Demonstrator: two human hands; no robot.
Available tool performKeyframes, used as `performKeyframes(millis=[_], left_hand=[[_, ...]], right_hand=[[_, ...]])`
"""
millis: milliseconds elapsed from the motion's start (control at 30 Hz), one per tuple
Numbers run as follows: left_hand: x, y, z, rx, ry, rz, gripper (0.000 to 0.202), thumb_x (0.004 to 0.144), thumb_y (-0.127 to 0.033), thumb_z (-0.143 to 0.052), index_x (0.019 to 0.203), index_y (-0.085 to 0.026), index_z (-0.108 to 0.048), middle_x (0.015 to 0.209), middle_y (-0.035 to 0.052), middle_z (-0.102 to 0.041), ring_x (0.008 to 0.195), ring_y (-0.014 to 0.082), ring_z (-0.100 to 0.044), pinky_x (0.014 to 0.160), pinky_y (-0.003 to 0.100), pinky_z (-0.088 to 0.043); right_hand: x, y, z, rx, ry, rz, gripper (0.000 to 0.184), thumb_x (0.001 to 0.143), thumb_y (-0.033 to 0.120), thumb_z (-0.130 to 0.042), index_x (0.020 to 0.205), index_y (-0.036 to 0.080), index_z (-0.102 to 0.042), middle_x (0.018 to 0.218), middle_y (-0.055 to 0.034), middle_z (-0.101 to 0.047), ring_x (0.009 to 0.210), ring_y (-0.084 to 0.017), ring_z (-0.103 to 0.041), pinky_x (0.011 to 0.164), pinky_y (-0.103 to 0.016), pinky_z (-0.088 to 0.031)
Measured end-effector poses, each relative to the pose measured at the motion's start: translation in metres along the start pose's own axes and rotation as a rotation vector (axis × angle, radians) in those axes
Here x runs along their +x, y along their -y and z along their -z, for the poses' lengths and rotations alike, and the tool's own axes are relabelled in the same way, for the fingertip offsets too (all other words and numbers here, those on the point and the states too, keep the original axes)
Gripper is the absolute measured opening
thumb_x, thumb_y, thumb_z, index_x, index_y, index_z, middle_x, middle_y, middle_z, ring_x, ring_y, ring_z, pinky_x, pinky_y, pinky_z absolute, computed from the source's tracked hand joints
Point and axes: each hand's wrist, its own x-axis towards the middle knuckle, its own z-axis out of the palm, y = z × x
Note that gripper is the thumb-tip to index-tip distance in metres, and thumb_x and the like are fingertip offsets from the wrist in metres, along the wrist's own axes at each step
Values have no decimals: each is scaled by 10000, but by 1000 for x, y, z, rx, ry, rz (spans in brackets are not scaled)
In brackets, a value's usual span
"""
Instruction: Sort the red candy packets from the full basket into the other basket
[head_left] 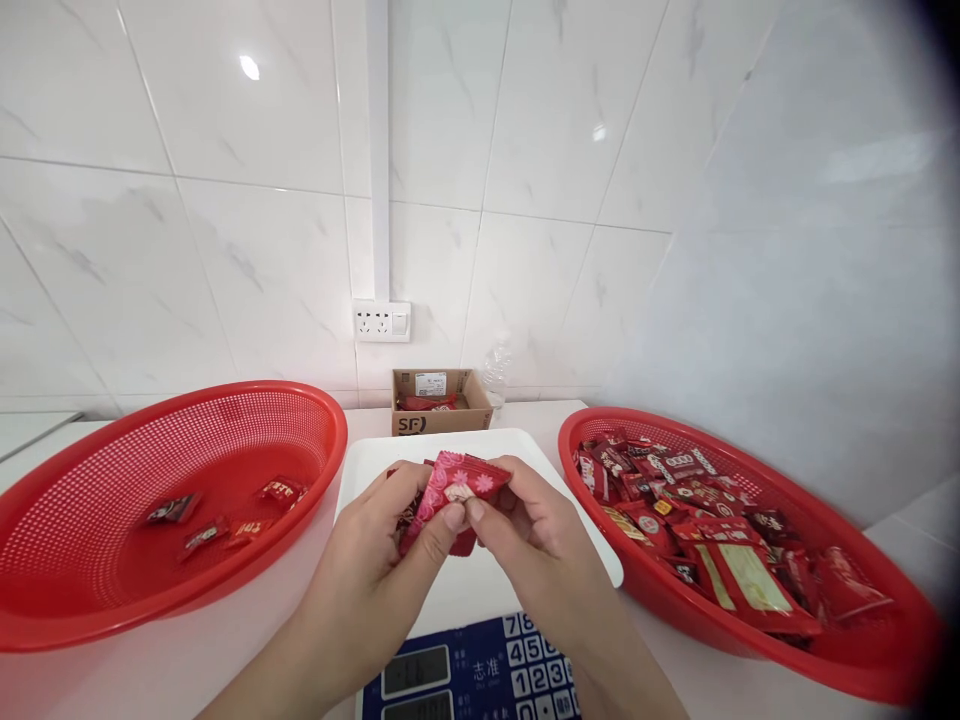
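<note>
Both hands meet above the white pan (pixel 442 600) of a digital scale. My left hand (pixel 375 565) is closed on small red snack packets (pixel 465 490), its thumb resting on a pink-flowered one. My right hand (pixel 529 535) grips the other side of these packets, thumb pressed near the left thumb. Parts of the packets are hidden behind the fingers, so I cannot tell exactly how many there are. The scale's blue keypad panel (pixel 487 668) shows below the hands, its display too dim to read.
At left stands a red perforated basket (pixel 187 408) with several small packets (pixel 202 537). Another red basket (pixel 750 655) at right is heaped with packets (pixel 675 490). A cardboard box (pixel 450 424) and a clear bottle (pixel 496 372) stand by the tiled wall, below a socket (pixel 382 321).
</note>
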Motion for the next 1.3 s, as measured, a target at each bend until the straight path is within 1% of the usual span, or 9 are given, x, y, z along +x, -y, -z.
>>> performKeyframes(millis=[167,333,433,567,667,767,1000,1167,1300], left_hand=[[-1,-2,1,-176,7,75,223,879,-428,-524,882,-210,-569,838,13,-628,757,170,-600,643,278,-512],[2,-3,3,-311,23,196,283,870,-475,-518,838,-200,-581,724,-14,-585,650,131,-570,566,224,-489],[7,0,2,-375,-42,202,278,854,-463,-548,836,-188,-589,708,-15,-580,614,118,-552,545,208,-473],[12,6,-1,-416,-134,206,286,853,-462,-549,933,-189,-577,842,26,-640,698,152,-610,589,247,-513],[14,10,0,-430,-41,211,323,850,-475,-555,984,-182,-573,904,55,-650,768,180,-633,650,290,-536],[15,13,2,-376,68,227,347,848,-496,-548,992,-182,-579,881,52,-655,753,175,-627,658,290,-519],[15,9,4,-256,89,243,326,868,-501,-511,950,-192,-574,837,25,-641,759,166,-613,606,250,-478],[15,10,2,-242,150,186,314,882,-495,-494,916,-195,-580,789,12,-625,697,139,-564,567,228,-447],[16,12,0,-221,130,159,305,891,-474,-481,878,-191,-594,712,-13,-592,579,100,-490,495,199,-401]], right_hand=[[0,1,1,70,9,-21,126,858,315,-551,907,204,-588,841,-19,-597,794,-151,-574,693,-276,-489],[4,-1,3,102,-30,-29,178,827,338,-589,938,203,-625,802,-21,-624,727,-139,-586,617,-247,-494],[7,-2,4,64,-39,-28,237,828,379,-586,980,202,-625,809,-28,-628,685,-129,-571,591,-243,-487],[10,-4,6,-19,14,-55,210,825,379,-589,911,191,-623,788,-15,-614,641,-110,-530,589,-243,-469],[10,-6,7,-47,-8,-75,204,822,380,-586,825,177,-597,723,-3,-595,625,-113,-508,575,-245,-442],[11,-8,9,-51,-24,-92,225,829,394,-575,800,171,-577,693,5,-572,606,-109,-485,563,-245,-418],[11,-5,9,-32,50,-84,214,864,365,-535,948,180,-603,791,-8,-595,635,-105,-482,576,-236,-407],[10,-7,6,-5,4,-65,156,863,310,-517,925,189,-592,758,7,-570,609,-100,-463,554,-225,-395],[10,-11,3,-7,-31,-29,127,861,301,-503,872,190,-565,717,19,-522,598,-101,-446,532,-219,-379]])
